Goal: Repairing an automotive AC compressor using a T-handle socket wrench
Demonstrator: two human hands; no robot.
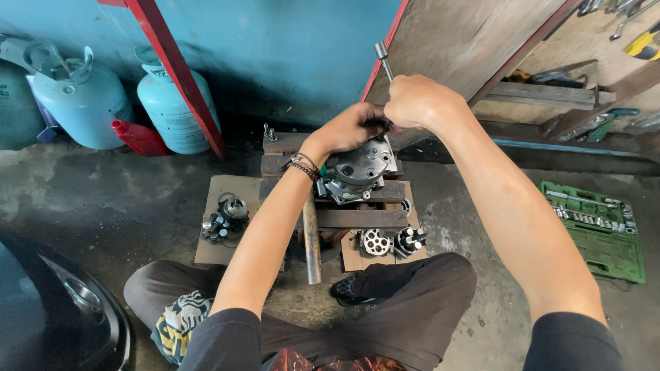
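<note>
Two pale blue gas cylinders (172, 103) and a red bottle (141, 137) stand against the blue wall, well apart from the work; an open green socket set (598, 237) lies on the floor to the right; loose piston parts (392, 242) and a clutch assembly (225, 218) sit on cardboard beside the wooden block (357, 218); a steel pipe (311, 240) leans below it; the grey compressor body (361, 170) rests on the block; the left hand (350, 127) curls over its top edge; the right hand (419, 102) is fisted around a ratchet handle (383, 60) rising above it; bare concrete lies open on both sides.
</note>
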